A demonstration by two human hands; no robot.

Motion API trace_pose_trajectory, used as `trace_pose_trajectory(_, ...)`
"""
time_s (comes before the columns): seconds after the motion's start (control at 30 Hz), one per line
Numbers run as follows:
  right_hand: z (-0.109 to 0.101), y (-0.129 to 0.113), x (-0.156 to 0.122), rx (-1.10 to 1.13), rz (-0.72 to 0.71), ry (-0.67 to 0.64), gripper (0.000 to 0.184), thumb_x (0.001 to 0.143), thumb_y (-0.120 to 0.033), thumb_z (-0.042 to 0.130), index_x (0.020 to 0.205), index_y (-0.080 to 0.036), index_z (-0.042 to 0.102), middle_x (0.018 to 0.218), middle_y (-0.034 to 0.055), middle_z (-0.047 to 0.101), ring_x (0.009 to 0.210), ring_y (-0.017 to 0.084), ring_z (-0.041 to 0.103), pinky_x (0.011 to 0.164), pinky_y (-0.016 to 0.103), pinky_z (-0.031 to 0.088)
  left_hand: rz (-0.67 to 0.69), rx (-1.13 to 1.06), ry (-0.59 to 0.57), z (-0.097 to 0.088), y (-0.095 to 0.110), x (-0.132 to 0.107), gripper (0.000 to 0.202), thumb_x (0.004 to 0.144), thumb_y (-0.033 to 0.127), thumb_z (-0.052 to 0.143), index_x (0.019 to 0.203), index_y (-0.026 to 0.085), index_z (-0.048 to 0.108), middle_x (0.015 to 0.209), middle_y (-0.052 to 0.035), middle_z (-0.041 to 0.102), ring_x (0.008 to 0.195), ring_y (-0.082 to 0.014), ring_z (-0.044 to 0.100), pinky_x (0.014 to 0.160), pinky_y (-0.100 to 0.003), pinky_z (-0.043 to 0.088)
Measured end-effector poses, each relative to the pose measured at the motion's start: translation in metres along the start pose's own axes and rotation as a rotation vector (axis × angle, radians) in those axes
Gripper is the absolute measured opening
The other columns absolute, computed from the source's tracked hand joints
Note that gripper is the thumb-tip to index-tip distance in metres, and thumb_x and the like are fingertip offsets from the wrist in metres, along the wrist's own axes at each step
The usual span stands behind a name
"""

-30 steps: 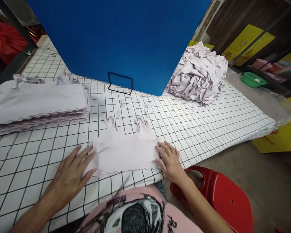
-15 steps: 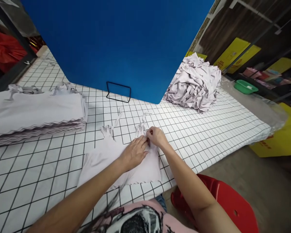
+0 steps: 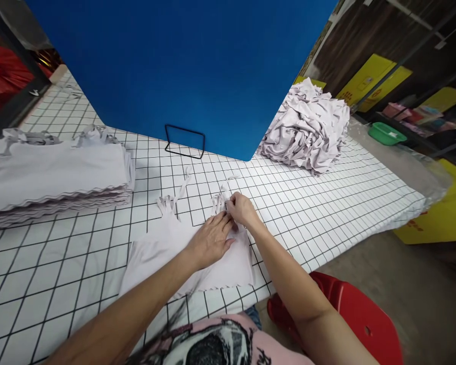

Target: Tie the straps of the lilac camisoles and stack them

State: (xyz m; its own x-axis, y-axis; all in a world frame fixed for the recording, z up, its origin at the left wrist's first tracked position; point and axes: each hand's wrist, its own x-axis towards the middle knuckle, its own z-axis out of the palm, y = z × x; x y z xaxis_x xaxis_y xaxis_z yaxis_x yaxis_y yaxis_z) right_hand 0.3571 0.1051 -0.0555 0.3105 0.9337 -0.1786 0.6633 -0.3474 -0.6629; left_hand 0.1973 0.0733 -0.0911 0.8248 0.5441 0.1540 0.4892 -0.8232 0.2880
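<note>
A pale pinkish-white camisole (image 3: 152,261) lies spread on the gridded tablecloth in front of me, its thin straps (image 3: 183,183) pointing away from my body. My left hand (image 3: 212,238) rests flat on the camisole's right half, fingers stretched out. Just beyond those fingertips, my right hand (image 3: 241,209) is closed in a pinch at the top edge, by the base of the right strap (image 3: 217,203). The pinched bit of cloth is mostly covered by my fingers.
A neat stack of similar camisoles (image 3: 57,177) is on the left, a crumpled heap of pale cloth (image 3: 306,129) at back right. A big blue board (image 3: 182,71) with a black wire frame (image 3: 185,142) stands ahead. A red stool (image 3: 365,319) is below right.
My right hand has shifted slightly left and away from me along the camisole's top edge. My left hand stays flat in nearly the same place.
</note>
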Motion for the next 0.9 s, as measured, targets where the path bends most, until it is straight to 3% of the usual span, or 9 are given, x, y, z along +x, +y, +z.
trace_pose_trajectory(0.1,-0.002,-0.004,0.006,0.164,-0.018,-0.063,0.007,0.082,-0.02,0.054,0.078,-0.021,0.048,0.073,0.0003,0.064,0.062,0.014,0.056,0.06,0.027,0.042,0.005,0.012,0.018,-0.001,0.0,0.0,0.051,0.099,0.041,0.041,0.141,0.013,0.045,0.152,-0.0126,0.042,0.143,-0.0295,0.033,0.115,-0.047,0.029)
trace_pose_trajectory(0.2,-0.015,-0.013,0.016,0.327,-0.066,-0.078,0.01,0.088,-0.028,0.052,0.084,-0.019,0.052,0.083,0.0023,0.069,0.072,0.013,0.062,0.07,0.027,0.048,0.014,0.023,0.03,0.0,-0.001,0.0,0.053,0.099,0.041,0.039,0.144,0.012,0.043,0.155,-0.0122,0.038,0.144,-0.0293,0.03,0.115,-0.046,0.028)
trace_pose_trajectory(0.37,-0.055,-0.029,0.013,0.651,-0.333,-0.027,0.018,0.09,-0.035,0.058,0.089,-0.018,0.064,0.092,0.0053,0.07,0.095,0.016,0.064,0.092,0.034,0.048,0.027,0.022,0.014,0.002,-0.004,-0.001,0.053,0.101,0.041,0.034,0.143,0.011,0.043,0.157,-0.0121,0.034,0.145,-0.0296,0.028,0.115,-0.045,0.028)
trace_pose_trajectory(0.53,-0.077,-0.029,-0.032,0.398,-0.58,-0.01,0.019,0.096,-0.031,0.053,0.102,-0.025,0.07,0.1,0.0033,0.068,0.099,0.018,0.062,0.091,0.04,0.05,0.023,-0.022,-0.004,0.005,-0.006,0.001,0.051,0.1,0.04,0.037,0.142,0.012,0.044,0.157,-0.0129,0.034,0.144,-0.0317,0.029,0.113,-0.047,0.031)
trace_pose_trajectory(0.63,-0.07,-0.016,-0.064,0.139,-0.707,0.069,0.018,0.094,-0.027,0.058,0.102,-0.031,0.073,0.091,0.0032,0.062,0.096,0.02,0.057,0.088,0.041,0.049,0.031,-0.075,0.011,0.004,-0.006,0.003,0.048,0.097,0.035,0.043,0.139,0.012,0.045,0.154,-0.0156,0.037,0.145,-0.0329,0.027,0.112,-0.051,0.034)
trace_pose_trajectory(0.73,-0.051,0.007,-0.09,0.018,-0.759,0.118,0.022,0.092,-0.018,0.058,0.101,-0.029,0.074,0.083,0.0041,0.053,0.086,0.019,0.053,0.074,0.035,0.05,0.012,-0.108,0.078,-0.008,-0.002,0.002,0.037,0.092,0.017,0.046,0.128,0.013,0.054,0.147,-0.0152,0.045,0.144,-0.0332,0.028,0.11,-0.052,0.037)
trace_pose_trajectory(0.8,-0.034,0.024,-0.102,-0.006,-0.757,0.138,0.027,0.093,-0.013,0.053,0.104,-0.028,0.073,0.08,0.004,0.052,0.08,0.017,0.052,0.068,0.031,0.048,-0.049,-0.137,0.152,-0.021,0.005,-0.003,0.03,0.09,0.01,0.043,0.113,0.013,0.062,0.136,-0.0158,0.054,0.136,-0.0331,0.039,0.105,-0.05,0.041)
trace_pose_trajectory(0.9,-0.012,0.045,-0.115,-0.04,-0.737,0.202,0.032,0.095,-0.012,0.048,0.109,-0.029,0.072,0.079,0.0038,0.054,0.077,0.016,0.051,0.067,0.03,0.047,-0.252,-0.368,0.159,-0.04,0.019,-0.016,0.029,0.097,0.023,0.039,0.091,0.014,0.065,0.1,-0.0129,0.068,0.102,-0.0272,0.06,0.088,-0.043,0.05)
